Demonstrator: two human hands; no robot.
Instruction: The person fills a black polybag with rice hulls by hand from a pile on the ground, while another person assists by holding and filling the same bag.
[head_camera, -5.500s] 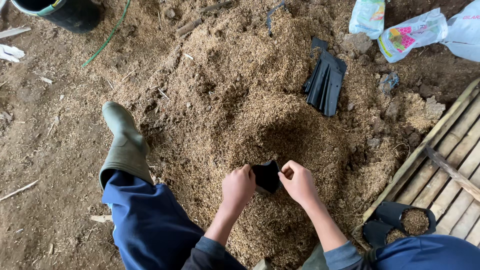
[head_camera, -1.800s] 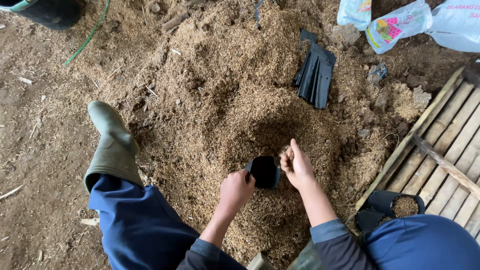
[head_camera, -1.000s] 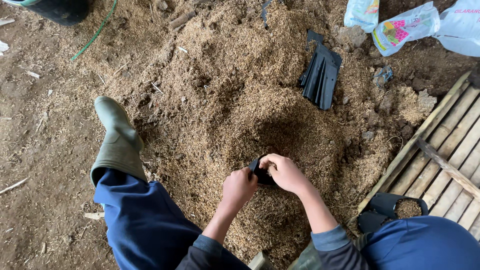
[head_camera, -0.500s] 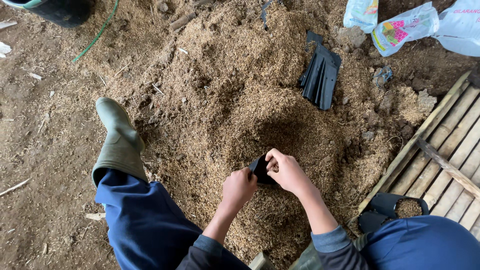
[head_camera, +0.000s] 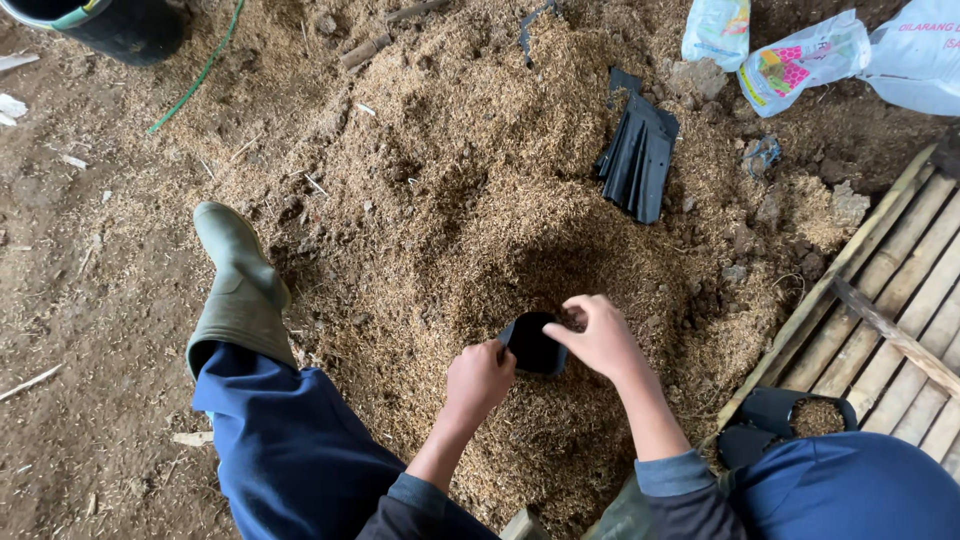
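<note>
A small black plastic grow bag (head_camera: 533, 345) sits open-mouthed on a heap of tan husk mix (head_camera: 470, 200). My left hand (head_camera: 479, 380) pinches the bag's near left rim. My right hand (head_camera: 598, 335) holds the rim on the right side, fingers curled over its far edge. The bag's inside looks dark; I cannot tell how much mix is in it.
A stack of flat black bags (head_camera: 637, 157) lies on the heap further back. Filled black bags (head_camera: 795, 417) stand by my right knee against a bamboo slat frame (head_camera: 900, 300). Plastic sacks (head_camera: 800, 60) lie top right, a dark bucket (head_camera: 110, 20) top left. My green boot (head_camera: 240, 290) rests left.
My right hand went from above the bag, down over its mouth, and now grips the right rim. The left hand has stayed on the bag throughout.
</note>
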